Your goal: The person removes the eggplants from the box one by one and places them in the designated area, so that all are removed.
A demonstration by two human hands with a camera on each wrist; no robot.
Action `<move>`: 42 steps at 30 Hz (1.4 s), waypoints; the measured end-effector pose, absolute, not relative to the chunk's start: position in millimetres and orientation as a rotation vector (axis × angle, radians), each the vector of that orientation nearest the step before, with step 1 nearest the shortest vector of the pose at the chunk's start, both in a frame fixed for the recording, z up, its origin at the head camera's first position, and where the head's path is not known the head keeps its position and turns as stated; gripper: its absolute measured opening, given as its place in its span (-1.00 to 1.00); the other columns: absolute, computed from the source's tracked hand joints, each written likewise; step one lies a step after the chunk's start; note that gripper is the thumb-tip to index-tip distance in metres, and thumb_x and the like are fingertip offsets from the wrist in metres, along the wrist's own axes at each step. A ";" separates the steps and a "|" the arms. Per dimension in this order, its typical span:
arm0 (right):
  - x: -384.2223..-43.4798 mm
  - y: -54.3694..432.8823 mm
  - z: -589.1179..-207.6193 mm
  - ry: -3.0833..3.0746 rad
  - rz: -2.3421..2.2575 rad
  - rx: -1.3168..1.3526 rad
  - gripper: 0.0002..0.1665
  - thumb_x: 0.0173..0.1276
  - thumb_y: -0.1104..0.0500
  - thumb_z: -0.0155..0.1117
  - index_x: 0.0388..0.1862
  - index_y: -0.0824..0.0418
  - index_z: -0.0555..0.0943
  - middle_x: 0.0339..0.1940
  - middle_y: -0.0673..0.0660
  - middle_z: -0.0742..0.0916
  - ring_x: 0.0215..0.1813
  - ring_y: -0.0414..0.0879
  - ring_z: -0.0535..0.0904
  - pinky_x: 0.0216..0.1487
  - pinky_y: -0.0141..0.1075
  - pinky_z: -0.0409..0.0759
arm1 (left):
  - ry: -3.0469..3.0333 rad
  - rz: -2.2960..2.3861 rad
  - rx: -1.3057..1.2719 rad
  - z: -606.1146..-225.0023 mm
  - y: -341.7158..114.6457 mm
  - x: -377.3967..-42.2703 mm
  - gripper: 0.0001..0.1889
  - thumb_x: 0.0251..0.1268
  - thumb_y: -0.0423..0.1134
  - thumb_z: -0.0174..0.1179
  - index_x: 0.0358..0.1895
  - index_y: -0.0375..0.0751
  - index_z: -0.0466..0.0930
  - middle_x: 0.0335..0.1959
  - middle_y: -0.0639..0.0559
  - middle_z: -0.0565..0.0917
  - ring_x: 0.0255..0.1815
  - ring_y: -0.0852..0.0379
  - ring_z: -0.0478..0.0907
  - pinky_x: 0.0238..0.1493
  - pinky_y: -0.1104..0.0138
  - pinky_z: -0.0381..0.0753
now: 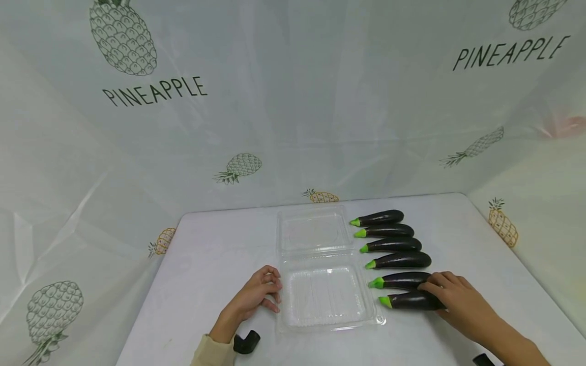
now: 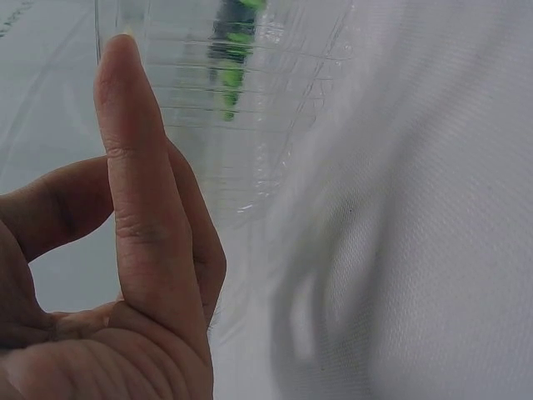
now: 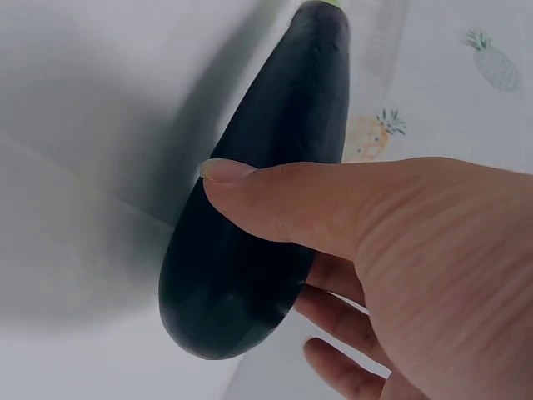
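Observation:
My right hand (image 1: 462, 305) grips the nearest eggplant (image 1: 414, 301) at its rounded right end. In the right wrist view the thumb (image 3: 275, 198) lies across the dark eggplant (image 3: 258, 108), with the other fingers on its far side. A second eggplant (image 1: 405, 280) lies right behind it, by my fingertips. A clear plastic clamshell box (image 1: 293, 329) stands with its lid (image 1: 313, 231) folded back, and nothing lies in it. My left hand (image 1: 257, 294) is at the box's left edge, fingers loosely bent and holding nothing.
Several more eggplants (image 1: 399, 260) lie in a column to the right of the box, green stem ends pointing left. A black curved object (image 1: 246, 342) shows beside the left wrist. The white table (image 1: 206, 254) meets a pineapple-print sheet (image 1: 293, 127) behind.

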State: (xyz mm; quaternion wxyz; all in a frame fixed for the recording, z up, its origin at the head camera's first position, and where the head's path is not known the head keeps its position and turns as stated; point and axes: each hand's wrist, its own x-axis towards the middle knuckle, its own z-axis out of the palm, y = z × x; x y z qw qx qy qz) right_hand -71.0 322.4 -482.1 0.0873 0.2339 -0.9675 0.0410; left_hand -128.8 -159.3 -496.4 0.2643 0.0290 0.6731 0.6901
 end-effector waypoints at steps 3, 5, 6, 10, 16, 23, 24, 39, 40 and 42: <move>-71.1 320.7 -484.3 -2.871 0.122 0.702 -0.28 -0.35 0.31 0.86 -0.10 0.05 0.75 -0.08 0.04 0.69 0.07 0.16 0.61 0.10 0.19 0.65 | 1.818 1.868 0.082 -495.2 -159.1 -129.0 -0.71 0.45 -0.46 0.12 0.11 -0.43 0.29 -0.28 -0.02 0.47 -0.42 0.12 0.56 -0.49 0.30 0.78; -70.6 319.6 -486.0 -2.852 0.122 0.708 -0.27 -0.38 0.33 0.86 -0.11 0.05 0.75 -0.09 0.03 0.68 0.07 0.15 0.60 0.11 0.19 0.65 | 1.818 1.868 0.084 -494.8 -159.1 -129.2 -0.71 0.45 -0.47 0.12 0.11 -0.43 0.29 -0.28 -0.02 0.47 -0.41 0.11 0.56 -0.49 0.30 0.78; -70.8 319.2 -486.9 -2.845 0.119 0.709 -0.27 -0.38 0.33 0.86 -0.12 0.05 0.75 -0.10 0.03 0.67 0.07 0.15 0.60 0.11 0.19 0.65 | 1.820 1.867 0.085 -494.6 -159.1 -129.2 -0.71 0.45 -0.46 0.12 0.11 -0.43 0.29 -0.28 -0.02 0.47 -0.41 0.11 0.56 -0.49 0.30 0.78; -70.2 317.1 -490.3 -2.831 0.095 0.723 -0.28 -0.38 0.32 0.86 -0.12 0.06 0.75 -0.11 0.03 0.66 0.05 0.16 0.60 0.12 0.19 0.64 | 1.825 1.862 0.086 -493.6 -159.0 -128.9 -0.72 0.45 -0.46 0.12 0.11 -0.43 0.29 -0.29 -0.02 0.47 -0.41 0.12 0.56 -0.49 0.31 0.78; -70.4 313.9 -494.4 -2.808 0.073 0.735 -0.28 -0.39 0.31 0.86 -0.13 0.07 0.74 -0.14 0.02 0.62 0.04 0.15 0.60 0.11 0.18 0.65 | 1.824 1.862 0.090 -492.2 -158.7 -128.1 -0.71 0.45 -0.45 0.12 0.11 -0.43 0.29 -0.30 -0.02 0.46 -0.41 0.12 0.56 -0.49 0.31 0.78; -69.0 312.2 -495.4 -2.775 0.086 0.724 -0.25 -0.40 0.34 0.86 -0.11 0.06 0.73 -0.13 0.02 0.64 0.04 0.13 0.59 0.09 0.17 0.66 | 1.823 1.866 0.086 -492.9 -159.1 -127.7 -0.71 0.46 -0.45 0.13 0.11 -0.43 0.29 -0.28 -0.02 0.47 -0.40 0.12 0.56 -0.48 0.31 0.78; -68.5 311.9 -495.1 -2.784 0.080 0.718 -0.25 -0.39 0.33 0.86 -0.11 0.06 0.73 -0.12 0.02 0.64 0.04 0.13 0.60 0.09 0.17 0.66 | 1.822 1.867 0.086 -493.1 -159.2 -127.7 -0.71 0.47 -0.45 0.13 0.12 -0.43 0.29 -0.28 -0.02 0.47 -0.40 0.12 0.56 -0.48 0.31 0.78; -70.3 319.4 -484.9 -2.757 0.128 0.710 -0.26 -0.31 0.15 0.87 -0.03 0.09 0.76 -0.06 0.06 0.68 0.07 0.16 0.61 0.05 0.19 0.68 | 1.822 1.863 0.072 -495.8 -165.1 -128.3 -0.72 0.51 -0.39 0.16 0.12 -0.39 0.32 -0.27 -0.02 0.49 -0.37 0.11 0.60 -0.41 0.26 0.82; -71.9 321.3 -483.3 -2.749 0.137 0.700 -0.28 -0.28 0.11 0.86 -0.03 0.10 0.75 -0.06 0.07 0.68 0.06 0.17 0.61 0.04 0.20 0.68 | 1.828 1.859 0.071 -495.6 -166.4 -128.8 -0.71 0.52 -0.37 0.16 0.13 -0.40 0.32 -0.26 -0.03 0.50 -0.37 0.11 0.60 -0.40 0.26 0.82; -75.9 325.4 -480.3 -2.713 0.153 0.693 -0.32 -0.21 0.08 0.84 -0.03 0.12 0.75 -0.07 0.08 0.69 0.04 0.19 0.62 -0.01 0.20 0.68 | 1.851 1.848 0.066 -495.1 -169.7 -130.2 -0.72 0.55 -0.34 0.16 0.13 -0.40 0.33 -0.22 -0.06 0.52 -0.37 0.11 0.62 -0.40 0.26 0.82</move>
